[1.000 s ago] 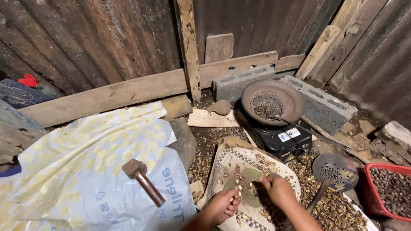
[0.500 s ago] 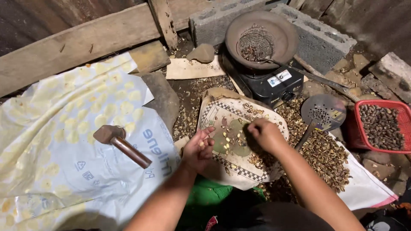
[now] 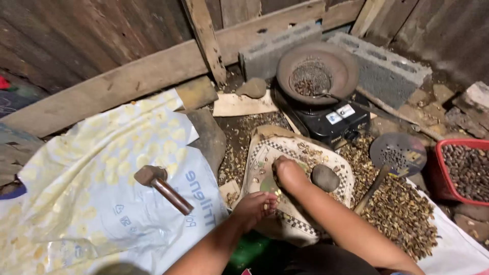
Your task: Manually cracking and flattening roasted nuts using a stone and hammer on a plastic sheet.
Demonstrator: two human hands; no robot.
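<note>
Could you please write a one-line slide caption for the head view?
Left hand and right hand work over a patterned mat beside a stone.

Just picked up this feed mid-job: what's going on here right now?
A person sits on the ground working over a patterned tray littered with nut pieces and shells. The right hand presses down on the tray next to a smooth stone, while the left hand cups small kernels. A hammer lies untouched on the plastic sheet. A red basket of dark nuts sits on the right.
</note>
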